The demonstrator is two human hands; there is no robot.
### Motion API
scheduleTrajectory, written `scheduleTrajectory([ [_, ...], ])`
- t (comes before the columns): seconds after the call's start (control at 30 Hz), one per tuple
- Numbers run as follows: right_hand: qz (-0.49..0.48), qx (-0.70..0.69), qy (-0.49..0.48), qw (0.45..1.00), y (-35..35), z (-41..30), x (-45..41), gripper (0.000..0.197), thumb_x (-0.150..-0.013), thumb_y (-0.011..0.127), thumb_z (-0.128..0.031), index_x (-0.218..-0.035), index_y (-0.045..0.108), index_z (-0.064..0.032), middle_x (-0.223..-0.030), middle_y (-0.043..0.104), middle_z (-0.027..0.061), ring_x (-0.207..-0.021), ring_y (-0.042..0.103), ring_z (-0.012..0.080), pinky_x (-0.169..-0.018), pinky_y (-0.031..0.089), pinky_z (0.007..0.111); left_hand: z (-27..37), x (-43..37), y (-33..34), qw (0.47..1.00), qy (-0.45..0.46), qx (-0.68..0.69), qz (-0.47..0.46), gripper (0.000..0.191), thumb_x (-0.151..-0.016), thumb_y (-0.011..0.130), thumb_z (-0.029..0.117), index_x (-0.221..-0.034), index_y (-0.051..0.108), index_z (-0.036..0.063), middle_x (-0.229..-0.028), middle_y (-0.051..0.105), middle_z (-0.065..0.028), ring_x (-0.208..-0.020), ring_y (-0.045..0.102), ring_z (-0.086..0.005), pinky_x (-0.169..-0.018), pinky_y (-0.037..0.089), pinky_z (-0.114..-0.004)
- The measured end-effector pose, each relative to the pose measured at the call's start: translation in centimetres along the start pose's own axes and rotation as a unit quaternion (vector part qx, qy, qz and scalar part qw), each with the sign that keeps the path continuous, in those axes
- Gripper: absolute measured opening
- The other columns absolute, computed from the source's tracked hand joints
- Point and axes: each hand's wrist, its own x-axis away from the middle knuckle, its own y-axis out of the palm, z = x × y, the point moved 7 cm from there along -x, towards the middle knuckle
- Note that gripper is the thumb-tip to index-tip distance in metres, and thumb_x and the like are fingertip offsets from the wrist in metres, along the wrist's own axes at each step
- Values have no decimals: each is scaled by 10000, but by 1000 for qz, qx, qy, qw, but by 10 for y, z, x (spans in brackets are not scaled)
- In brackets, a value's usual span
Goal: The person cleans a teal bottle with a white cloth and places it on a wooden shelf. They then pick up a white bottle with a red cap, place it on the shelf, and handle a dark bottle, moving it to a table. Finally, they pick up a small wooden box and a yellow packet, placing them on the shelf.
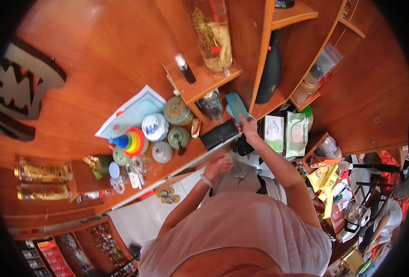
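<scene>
My right hand (248,127) grips the lower end of a teal oblong case (237,105) at the back of a wooden shelf. Behind the case, a pale flat item is partly hidden. A black wallet-like case (218,134) lies at the shelf's front edge, left of that hand. My left hand (219,167) hangs just in front of the shelf edge, holding nothing, with its fingers loosely apart. A light band circles the left wrist. Under a small raised ledge stands a dark glass jar (210,106), close to the teal case.
Left along the shelf (194,147) stand a blue-and-white porcelain jar (155,127), green ceramic jars (178,110) and a rainbow stacking toy (132,142). A tall glass jar with roots (215,41) stands on the ledge (201,85). At right are a wipes pack (297,135) and a black bottle (271,72).
</scene>
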Motion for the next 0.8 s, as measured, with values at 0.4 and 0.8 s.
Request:
scheduleTrajectory([
  [0.4,121,-121,115,979,59,31,-133,222,-815,564,-127,-724,430,25,-647,524,135,-463,501,168,-349,386,265,-6,36,-121,985,-26,82,149,271,-816,513,224,-990,511,16,-912,581,-137,-820,579,-252,-732,470,-348],
  [0.8,20,283,-239,929,23,-13,-55,190,-688,621,-139,-767,561,23,-847,599,190,-774,600,253,-678,465,329,-11,30,-93,983,-7,124,137,272,-815,519,235,-962,515,6,-908,590,-140,-829,576,-264,-748,463,-351],
])
